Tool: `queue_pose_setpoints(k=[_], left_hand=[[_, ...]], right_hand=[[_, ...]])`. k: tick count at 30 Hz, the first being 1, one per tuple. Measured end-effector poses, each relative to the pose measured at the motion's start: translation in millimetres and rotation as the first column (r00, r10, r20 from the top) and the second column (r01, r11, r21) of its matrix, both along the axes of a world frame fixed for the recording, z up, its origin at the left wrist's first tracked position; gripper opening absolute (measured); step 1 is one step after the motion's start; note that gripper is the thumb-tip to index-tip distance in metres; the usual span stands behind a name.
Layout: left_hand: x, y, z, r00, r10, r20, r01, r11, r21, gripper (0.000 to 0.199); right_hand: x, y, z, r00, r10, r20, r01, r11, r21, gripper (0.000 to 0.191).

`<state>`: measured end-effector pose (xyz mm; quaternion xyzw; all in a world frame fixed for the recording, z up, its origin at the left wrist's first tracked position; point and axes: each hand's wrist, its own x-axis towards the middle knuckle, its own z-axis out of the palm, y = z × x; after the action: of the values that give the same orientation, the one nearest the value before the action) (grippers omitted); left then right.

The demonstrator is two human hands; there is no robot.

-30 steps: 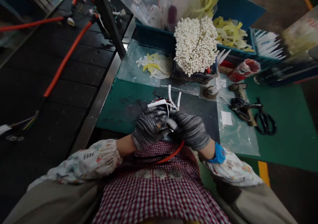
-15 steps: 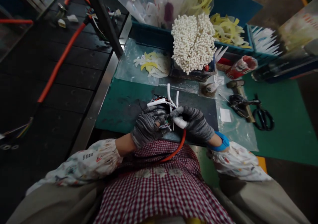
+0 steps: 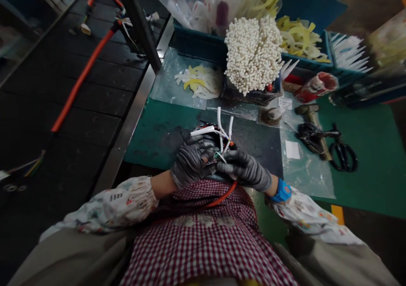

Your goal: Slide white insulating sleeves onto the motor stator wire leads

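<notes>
Both my hands wear grey striped knit gloves and meet over a bundle of thin coloured wires [image 3: 217, 155] at the green mat's near edge. My left hand [image 3: 193, 161] is curled around the bundle's left side. My right hand [image 3: 245, 168] has its fingers closed at the bundle's lower right; the fingertips are partly hidden among the wires. A white tube [image 3: 203, 130] lies slanted above my left fingers, and two more white tubes stick up beyond the hands. From under my right palm an orange cable [image 3: 223, 196] runs down across the checked apron. A whitish piece shows partly beneath that palm.
Behind the hands stand a block of thin white sticks [image 3: 253, 53] and a blue bin of yellowish strips [image 3: 301, 38]. Scissors [image 3: 344, 155], a hammer [image 3: 317, 129] and a red can [image 3: 316, 86] are on the right. Left, beyond a metal edge, an orange cable [image 3: 80, 83] lies on dark slats.
My right hand has shifted slightly down and turned over the white piece, which is now mostly covered. A thin white wire shows by its fingertips. My left hand keeps its hold; the view has shifted slightly.
</notes>
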<state>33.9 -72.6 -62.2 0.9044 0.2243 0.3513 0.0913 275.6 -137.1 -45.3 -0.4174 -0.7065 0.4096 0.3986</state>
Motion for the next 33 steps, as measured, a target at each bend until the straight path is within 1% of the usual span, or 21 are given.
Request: queue_pose_setpoints(k=[3,6,8,9,11,14,17,20,23,25,29,31,33], left_hand=[[1.2,1.0,1.7,1.000,0.003,0.008,-0.003,1.000,0.004,0.031],[2.6,1.2,2.0,1.000,-0.002,0.001,0.002,1.000,-0.024,0.031],[3.4,1.4,1.5,1.000,0.002,0.030,-0.001,0.999,-0.035,0.030],[3.6,1.7,1.5,0.999,0.001,0.045,0.000,1.000,-0.032,0.029],[3.9,2.9,2.8,0.998,-0.013,0.055,0.013,1.000,-0.003,0.029],[4.5,4.8,7.3,0.998,-0.012,0.058,0.008,0.998,0.061,0.030],[5.0,5.3,11.2,0.997,-0.009,0.072,0.003,0.997,0.078,0.033],[4.1,4.5,12.3,0.999,-0.006,0.040,0.003,0.998,0.061,0.032],[2.9,3.8,12.3,0.999,-0.028,0.039,0.027,0.999,0.040,0.030],[2.7,3.5,12.1,0.999,-0.030,0.046,0.028,0.999,0.038,0.027],[3.2,3.4,8.6,0.999,-0.001,0.045,-0.002,0.999,0.054,0.023],[3.1,3.5,5.7,0.998,-0.002,0.057,-0.002,0.998,0.057,0.024],[2.4,3.6,3.1,0.999,-0.012,0.045,0.010,0.999,0.030,0.024]], right_hand=[[-1.2,1.3,7.1,1.000,-0.018,-0.008,0.018,1.000,0.005,0.027],[-3.8,5.8,17.2,0.997,-0.042,-0.061,0.040,0.998,-0.043,0.034],[-4.9,8.7,24.0,0.990,-0.090,-0.106,0.077,0.990,-0.117,0.044],[-5.1,10.0,27.3,0.986,-0.104,-0.129,0.083,0.983,-0.162,0.044],[-5.3,12.1,33.4,0.981,-0.086,-0.172,0.040,0.966,-0.255,0.034],[-6.3,14.8,40.5,0.976,-0.058,-0.211,-0.025,0.927,-0.375,0.037],[-8.7,17.7,45.9,0.976,-0.094,-0.199,-0.005,0.895,-0.446,0.035],[-10.4,21.2,50.1,0.982,-0.079,-0.174,-0.007,0.896,-0.444,0.037],[-10.7,24.3,50.9,0.984,-0.045,-0.171,-0.035,0.897,-0.441,0.031],[-10.5,26.1,48.6,0.986,-0.074,-0.147,0.007,0.912,-0.410,0.027],[-10.1,29.1,40.3,0.981,-0.176,-0.079,0.142,0.936,-0.321,0.022],[-10.6,29.6,37.2,0.982,-0.176,-0.063,0.149,0.941,-0.303,0.021],[-11.5,29.5,35.7,0.984,-0.170,-0.051,0.148,0.944,-0.294,0.020]])
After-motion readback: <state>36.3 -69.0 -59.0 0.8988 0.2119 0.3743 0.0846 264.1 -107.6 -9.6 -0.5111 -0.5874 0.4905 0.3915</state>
